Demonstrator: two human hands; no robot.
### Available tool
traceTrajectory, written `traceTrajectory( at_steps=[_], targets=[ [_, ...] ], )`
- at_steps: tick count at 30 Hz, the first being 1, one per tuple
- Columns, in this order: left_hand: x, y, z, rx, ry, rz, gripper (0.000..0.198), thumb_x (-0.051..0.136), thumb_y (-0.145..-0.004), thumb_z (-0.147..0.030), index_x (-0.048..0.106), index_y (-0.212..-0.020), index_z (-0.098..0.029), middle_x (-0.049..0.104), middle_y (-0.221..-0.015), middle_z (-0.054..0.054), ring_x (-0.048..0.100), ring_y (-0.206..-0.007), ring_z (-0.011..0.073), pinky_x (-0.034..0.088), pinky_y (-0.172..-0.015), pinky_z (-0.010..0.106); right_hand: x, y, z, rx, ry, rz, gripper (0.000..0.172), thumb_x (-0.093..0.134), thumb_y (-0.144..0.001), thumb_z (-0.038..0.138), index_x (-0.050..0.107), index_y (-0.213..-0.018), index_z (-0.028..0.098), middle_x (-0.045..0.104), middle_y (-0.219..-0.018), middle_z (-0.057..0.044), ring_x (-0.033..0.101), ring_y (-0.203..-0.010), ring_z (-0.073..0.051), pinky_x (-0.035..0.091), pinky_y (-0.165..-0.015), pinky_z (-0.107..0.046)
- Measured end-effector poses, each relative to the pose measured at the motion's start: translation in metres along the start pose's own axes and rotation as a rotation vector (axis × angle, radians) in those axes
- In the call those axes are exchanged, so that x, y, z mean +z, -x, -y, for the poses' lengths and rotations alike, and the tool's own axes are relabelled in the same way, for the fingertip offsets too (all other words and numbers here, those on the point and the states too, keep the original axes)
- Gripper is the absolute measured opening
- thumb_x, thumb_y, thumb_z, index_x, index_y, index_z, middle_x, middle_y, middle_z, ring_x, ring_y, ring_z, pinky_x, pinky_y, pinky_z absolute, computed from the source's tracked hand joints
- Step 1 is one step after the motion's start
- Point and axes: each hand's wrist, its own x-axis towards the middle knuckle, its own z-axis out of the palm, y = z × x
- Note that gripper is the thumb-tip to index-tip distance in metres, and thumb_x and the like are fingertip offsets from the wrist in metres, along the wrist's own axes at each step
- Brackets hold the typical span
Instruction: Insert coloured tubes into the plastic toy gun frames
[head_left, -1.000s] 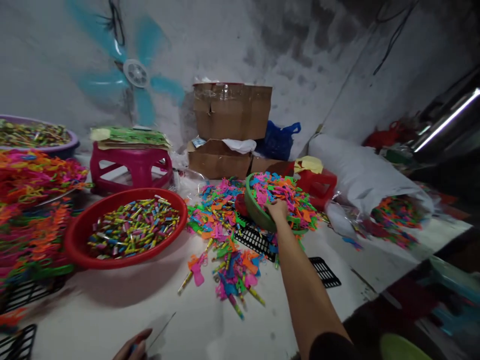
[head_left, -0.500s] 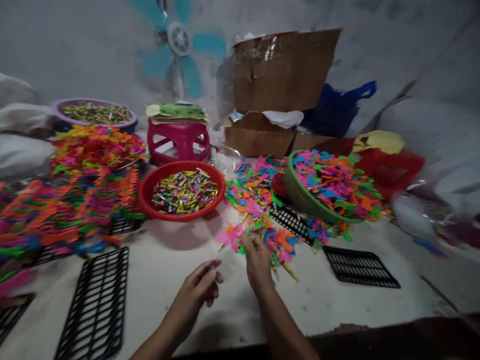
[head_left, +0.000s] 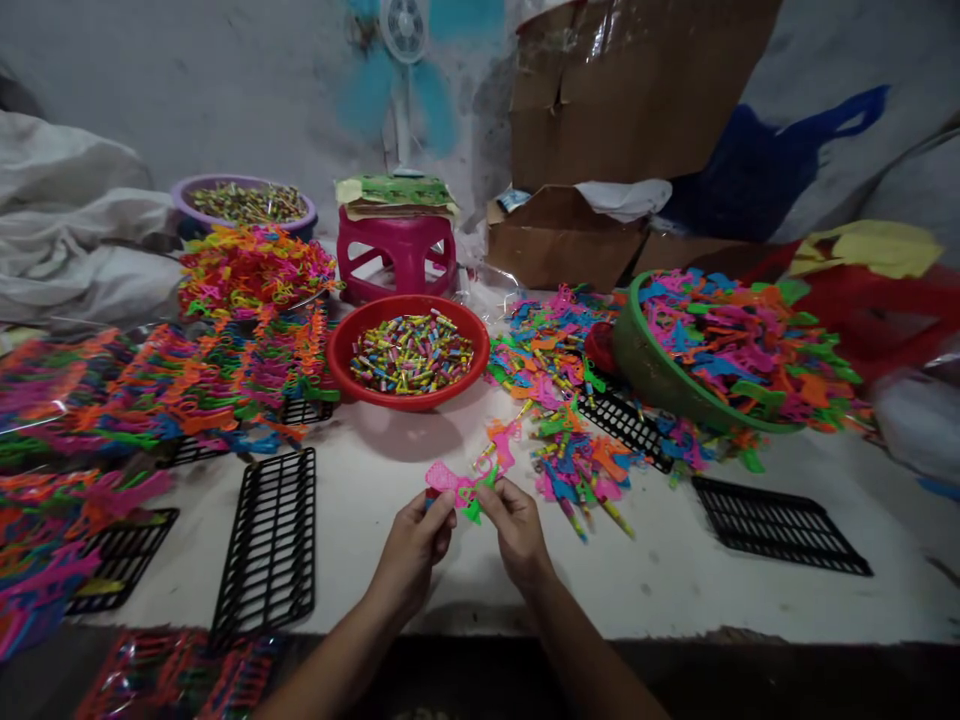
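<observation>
Close to the table's front edge, my left hand (head_left: 420, 540) is closed, with thumb and fingers pinching a bright pink flat plastic piece (head_left: 444, 477). Beside it, my right hand (head_left: 519, 530) pinches a green plastic piece (head_left: 480, 492). The pink and green pieces overlap between my fingertips, and I cannot tell whether they are joined. Just beyond them lies an orange and pink piece (head_left: 504, 445) on the white tabletop. To the right of my right hand spreads a loose heap of coloured plastic pieces (head_left: 592, 460), some with yellow patterned tubes sticking out.
A red basin (head_left: 335, 368) of small wrapped tubes stands behind my hands. A green basin (head_left: 637, 365) heaped with coloured pieces tilts at right. Black racks (head_left: 266, 540) lie on the left and right (head_left: 780, 525). Filled rows of pieces (head_left: 217, 380) cover the far left.
My hands have come together. The right hand has drawn back from the heap with plastic pieces, and the left now grips the pink one. The view has shifted left and lower.
</observation>
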Motion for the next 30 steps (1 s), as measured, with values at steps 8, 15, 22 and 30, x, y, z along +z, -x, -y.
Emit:
traceTrajectory(
  at_steps=[8,15,22,30],
  targets=[
    [-0.006,0.001,-0.011,-0.437,0.289,0.168,0.029,0.068,-0.060,-0.028,0.044,-0.067,-0.015,0.040,-0.049,-0.008,0.025,-0.034,-0.0007,0.006,-0.034,0.013,-0.021,-0.010,0.000,-0.177,-0.009,0.254,0.041,0.065,-0.068,0.038,0.058,-0.106,0.024,0.052,-0.115,-0.007,0.048,-0.103,-0.022,0.036,-0.088,-0.035],
    [-0.003,0.002,0.000,-0.203,-0.092,0.167,0.033,0.044,-0.077,-0.048,0.049,-0.086,-0.016,0.038,-0.050,-0.008,0.024,-0.034,0.0021,0.009,-0.034,0.016,-0.011,-0.015,0.011,0.017,0.129,-0.003,0.026,0.064,-0.068,0.041,0.056,-0.060,0.018,0.049,-0.053,0.003,0.045,-0.053,-0.011,0.037,-0.055,-0.025],
    [-0.009,0.005,0.003,0.038,-0.301,0.122,0.044,0.056,-0.072,-0.046,0.051,-0.103,-0.016,0.048,-0.073,-0.002,0.036,-0.046,0.0035,0.020,-0.038,0.017,0.004,-0.009,-0.005,0.155,0.004,-0.094,0.037,0.054,-0.073,0.051,0.046,-0.061,0.018,0.042,-0.053,0.005,0.036,-0.051,-0.008,0.030,-0.051,-0.022],
    [-0.006,0.006,0.003,0.061,-0.278,0.087,0.044,0.061,-0.068,-0.046,0.054,-0.097,-0.014,0.054,-0.072,0.000,0.035,-0.043,0.0033,0.019,-0.036,0.017,0.013,-0.005,-0.010,0.049,0.101,-0.099,0.035,0.050,-0.077,0.050,0.045,-0.065,0.018,0.040,-0.059,0.005,0.035,-0.055,-0.009,0.032,-0.054,-0.023]
  ],
)
